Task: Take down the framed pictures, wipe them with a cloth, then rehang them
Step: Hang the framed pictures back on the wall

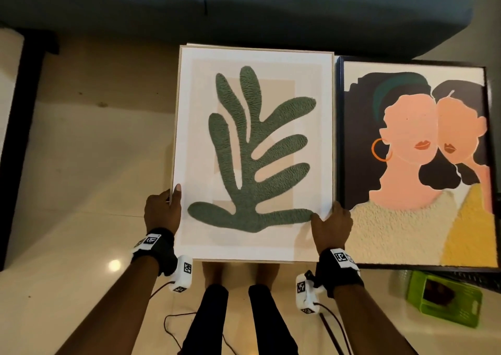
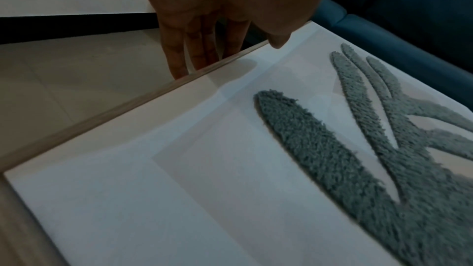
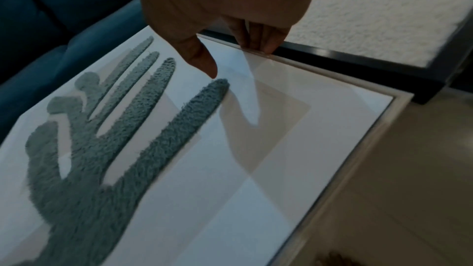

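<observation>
A leaf picture in a light wooden frame, with a green tufted leaf on white, is held face up over the floor. My left hand grips its left edge near the bottom, thumb on the front and fingers under the frame. On the right edge my right hand holds it the same way, thumb on the glass. A second picture in a black frame, showing two faces, lies just to the right, close beside the leaf picture.
A dark blue sofa runs along the far side, behind both pictures. A green plastic basket with something dark inside sits on the tiled floor at lower right. Dark-edged furniture stands at the left. My legs are below the frame.
</observation>
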